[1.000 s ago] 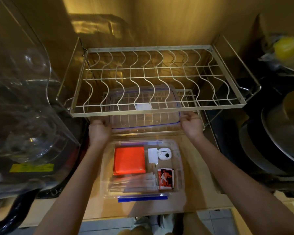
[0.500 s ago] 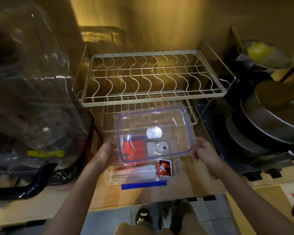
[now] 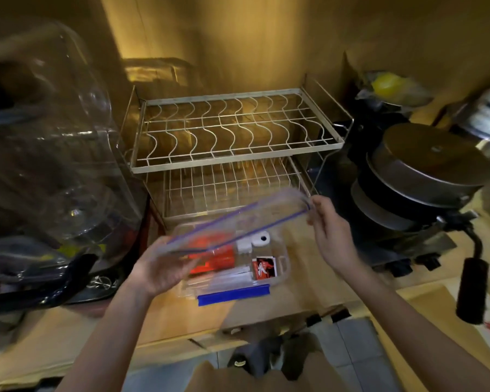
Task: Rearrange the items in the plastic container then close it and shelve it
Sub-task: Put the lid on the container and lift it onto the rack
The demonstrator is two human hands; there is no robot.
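Clear lid point(image 3: 238, 222) w/ blue rim, tilted (blurry); both hands gripping.

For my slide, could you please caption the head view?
Both hands, left and right, hold the clear lid tilted above the open container before the wire rack.

Clear lid point(image 3: 238, 219) blue-edged; container point(image 3: 283, 267) clear, blue latch point(image 3: 234, 296); orange-red box point(image 3: 218, 257).

lid point(image 3: 238, 222): clear, blue-edged, tilted, held above | container point(image 3: 284, 267): open, on counter
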